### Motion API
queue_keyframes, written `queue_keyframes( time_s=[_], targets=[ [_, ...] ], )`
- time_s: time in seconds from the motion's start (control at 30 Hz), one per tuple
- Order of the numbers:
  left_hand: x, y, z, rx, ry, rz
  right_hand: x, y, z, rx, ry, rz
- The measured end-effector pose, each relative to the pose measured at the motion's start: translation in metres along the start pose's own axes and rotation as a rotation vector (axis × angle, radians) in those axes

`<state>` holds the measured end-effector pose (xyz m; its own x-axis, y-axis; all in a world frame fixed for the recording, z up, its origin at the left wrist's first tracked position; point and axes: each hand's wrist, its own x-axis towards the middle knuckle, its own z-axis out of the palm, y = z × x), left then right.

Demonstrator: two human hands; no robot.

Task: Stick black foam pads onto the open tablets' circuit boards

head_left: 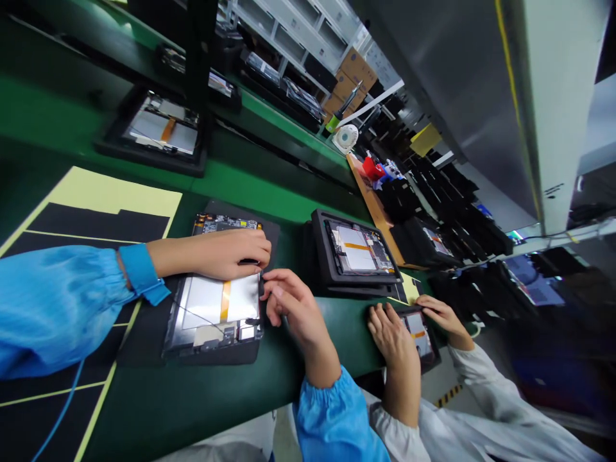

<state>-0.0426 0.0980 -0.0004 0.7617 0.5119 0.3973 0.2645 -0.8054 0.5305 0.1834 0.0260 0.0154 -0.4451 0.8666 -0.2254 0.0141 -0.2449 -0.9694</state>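
Observation:
An opened tablet (202, 301) lies on a dark foam pad (269, 234), with its silvery battery, orange tape strip, thin wires and circuit board exposed. My left hand (231, 251), in a blue sleeve with a blue wrist strap (142, 269), rests across the tablet. Its fingers bend down at the tablet's right edge, with a small dark gap or part under them. My right hand (297, 307) meets that same edge with curled fingers, the index and thumb close together. Whatever the fingertips grip is hidden or too small to make out.
Another opened tablet (356, 247) sits in a black foam tray to the right. Beyond it, a co-worker's hands (394, 340) handle a tablet (419, 333). A further tablet in a tray (161, 128) is at the back left. Yellow-lined black mats (91, 224) lie left.

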Motion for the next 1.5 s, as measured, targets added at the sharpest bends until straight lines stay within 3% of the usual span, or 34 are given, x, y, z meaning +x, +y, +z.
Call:
queue_keyframes(
  time_s=[0.13, 0.43, 0.7, 1.23, 1.33, 1.5],
  targets=[
    [0.000, -0.002, 0.002, -0.022, 0.020, -0.003, 0.012, 0.006, 0.002, -0.013, 0.076, 0.074],
    [0.001, -0.002, 0.002, -0.021, 0.028, -0.015, 0.015, 0.013, 0.020, -0.149, 0.321, -0.007],
    [0.002, -0.002, 0.002, -0.038, 0.027, -0.016, 0.021, 0.015, 0.030, -0.251, 0.438, -0.053],
    [0.002, -0.003, 0.004, -0.034, 0.036, -0.019, 0.023, 0.017, 0.025, -0.253, 0.436, -0.018],
    [0.002, -0.004, 0.004, -0.035, 0.036, -0.021, 0.030, 0.016, 0.016, -0.347, 0.451, -0.074],
    [0.002, -0.005, 0.004, -0.035, 0.027, -0.020, 0.027, 0.017, 0.009, -0.529, 0.594, -0.240]
  ],
)
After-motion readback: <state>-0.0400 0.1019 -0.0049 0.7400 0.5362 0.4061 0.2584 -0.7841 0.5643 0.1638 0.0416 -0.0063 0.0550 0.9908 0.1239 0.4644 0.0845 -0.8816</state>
